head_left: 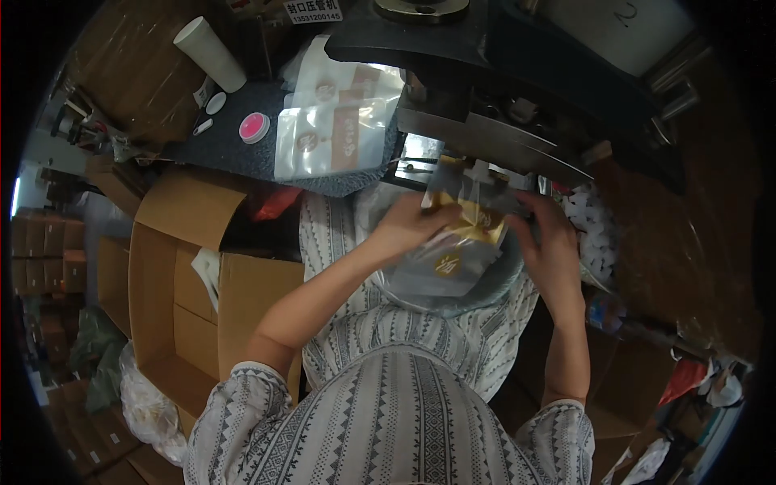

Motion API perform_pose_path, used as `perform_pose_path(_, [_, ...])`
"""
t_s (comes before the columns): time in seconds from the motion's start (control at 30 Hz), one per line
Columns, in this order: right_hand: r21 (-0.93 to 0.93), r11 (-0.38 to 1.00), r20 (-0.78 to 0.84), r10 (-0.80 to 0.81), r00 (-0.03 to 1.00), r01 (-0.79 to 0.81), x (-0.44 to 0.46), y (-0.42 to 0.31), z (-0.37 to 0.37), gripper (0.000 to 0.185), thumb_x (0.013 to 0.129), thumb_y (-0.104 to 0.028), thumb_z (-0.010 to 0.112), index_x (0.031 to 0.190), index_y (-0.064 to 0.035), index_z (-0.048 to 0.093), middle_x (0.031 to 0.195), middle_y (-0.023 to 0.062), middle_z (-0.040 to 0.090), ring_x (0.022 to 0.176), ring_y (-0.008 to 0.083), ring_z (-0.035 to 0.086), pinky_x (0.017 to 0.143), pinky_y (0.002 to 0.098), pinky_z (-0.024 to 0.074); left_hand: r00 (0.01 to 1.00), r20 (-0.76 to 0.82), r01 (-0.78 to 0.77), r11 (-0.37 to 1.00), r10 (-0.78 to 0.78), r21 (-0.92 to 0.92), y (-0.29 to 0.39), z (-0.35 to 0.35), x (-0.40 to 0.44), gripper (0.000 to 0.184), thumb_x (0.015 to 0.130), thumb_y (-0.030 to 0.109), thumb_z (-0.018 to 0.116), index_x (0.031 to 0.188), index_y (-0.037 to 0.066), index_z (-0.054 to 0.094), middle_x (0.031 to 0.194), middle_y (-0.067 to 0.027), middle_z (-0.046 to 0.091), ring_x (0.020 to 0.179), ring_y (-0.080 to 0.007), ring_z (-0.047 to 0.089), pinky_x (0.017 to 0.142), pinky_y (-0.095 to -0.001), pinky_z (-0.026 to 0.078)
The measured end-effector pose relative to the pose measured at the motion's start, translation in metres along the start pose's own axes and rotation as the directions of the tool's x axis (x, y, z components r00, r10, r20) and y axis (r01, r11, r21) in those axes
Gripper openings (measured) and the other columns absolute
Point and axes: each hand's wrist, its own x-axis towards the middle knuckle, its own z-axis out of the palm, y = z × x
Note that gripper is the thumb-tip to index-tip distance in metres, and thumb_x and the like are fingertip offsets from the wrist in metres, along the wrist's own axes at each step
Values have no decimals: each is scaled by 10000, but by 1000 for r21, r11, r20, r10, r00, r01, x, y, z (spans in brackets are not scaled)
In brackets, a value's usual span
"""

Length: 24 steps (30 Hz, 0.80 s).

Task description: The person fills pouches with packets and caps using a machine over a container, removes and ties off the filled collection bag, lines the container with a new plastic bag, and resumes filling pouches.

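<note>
A clear plastic pouch with gold print (482, 223) is held upright over my lap, its top edge close under the press machine. My left hand (411, 225) pinches the pouch's left side, thumb in front. At the right edge, my right hand (551, 246) has thumb and index finger around the pouch; the other fingers are curled and partly hidden. More clear pouches with gold print (446, 267) lie just below in a round basin (511, 279) on my lap.
A dark press machine (517, 137) overhangs the hands. On the left worktop (234, 158) are printed clear pouches (335, 141), a pink tin (254, 128) and a white cup (208, 53). An open cardboard box (182, 323) stands at left; a white bag (592, 230) is at right.
</note>
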Motion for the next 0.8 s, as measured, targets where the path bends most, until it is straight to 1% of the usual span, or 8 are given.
perform_pose_path(0.13, [-153, 945, -36, 288, 957, -290, 4, 40, -15, 259, 851, -119, 611, 1097, -43, 581, 1040, 186, 612, 937, 365, 595, 802, 431, 477, 996, 15, 90, 943, -90, -319, 11, 7, 12, 314, 910, 289, 626, 964, -18, 664, 786, -31, 645, 641, -54, 577, 567, -200, 467])
perform_pose_path(0.2, [-334, 931, -107, 118, 987, -147, 7, 90, 3, 227, 847, -96, 593, 1066, -33, 590, 1020, 191, 617, 928, 369, 600, 797, 432, 485, 991, 9, 130, 922, -136, -363, 6, 3, 10, 327, 916, 290, 616, 978, -28, 658, 796, -28, 647, 653, -55, 581, 573, -201, 473])
perform_pose_path(0.27, [-511, 859, -155, -75, 985, -15, 10, 103, 10, 198, 844, -74, 575, 1034, -23, 599, 1000, 196, 622, 919, 372, 606, 792, 434, 493, 943, -279, -132, 974, 181, 183, -8, -24, 15, 375, 917, 309, 605, 1056, -39, 625, 961, -90, 657, 818, -154, 631, 680, -268, 512])
perform_pose_path(0.33, [-433, 891, -56, 130, 990, -141, 5, 97, 10, 161, 830, -76, 573, 975, -18, 609, 976, 207, 630, 904, 382, 616, 784, 445, 503, 550, -471, -266, 680, 689, 684, -2, -66, 10, 453, 851, 302, 657, 1156, -20, 564, 1198, -213, 568, 1039, -372, 574, 882, -441, 452])
perform_pose_path(0.37, [-432, 890, -54, 133, 990, -143, 2, 92, 7, 161, 830, -76, 573, 975, -18, 609, 976, 207, 630, 904, 382, 616, 784, 445, 503, 553, -471, -264, 681, 687, 683, -17, -72, 7, 453, 851, 302, 657, 1156, -20, 564, 1198, -213, 568, 1039, -372, 574, 882, -441, 452])
perform_pose_path(0.43, [-394, 895, -64, 202, 977, -211, 4, 77, -3, 161, 834, -94, 572, 970, -15, 606, 989, 230, 632, 891, 398, 605, 788, 445, 485, 629, -184, 166, 101, 755, 981, -50, -73, 0, 531, 819, 282, 673, 1246, 21, 497, 1280, -191, 507, 1163, -347, 492, 975, -435, 371])
perform_pose_path(0.57, [-464, 827, 80, 396, 915, -317, 0, 51, -22, 154, 816, -80, 584, 958, -34, 626, 929, 218, 650, 858, 391, 622, 748, 446, 491, 715, -241, -7, 351, 656, 936, -48, -69, -34, 510, 797, 108, 639, 1267, 19, 463, 1154, -158, 556, 1071, -328, 527, 925, -412, 380])
perform_pose_path(0.8, [-210, 923, 277, 373, 886, -323, -3, 70, -41, 168, 812, -69, 563, 946, 3, 635, 884, 206, 664, 842, 380, 636, 747, 415, 493, 611, -407, -57, 551, 679, 833, -39, -73, -55, 53, 814, 64, 626, 844, 30, 601, 779, -131, 564, 709, -348, 578, 597, -407, 446])
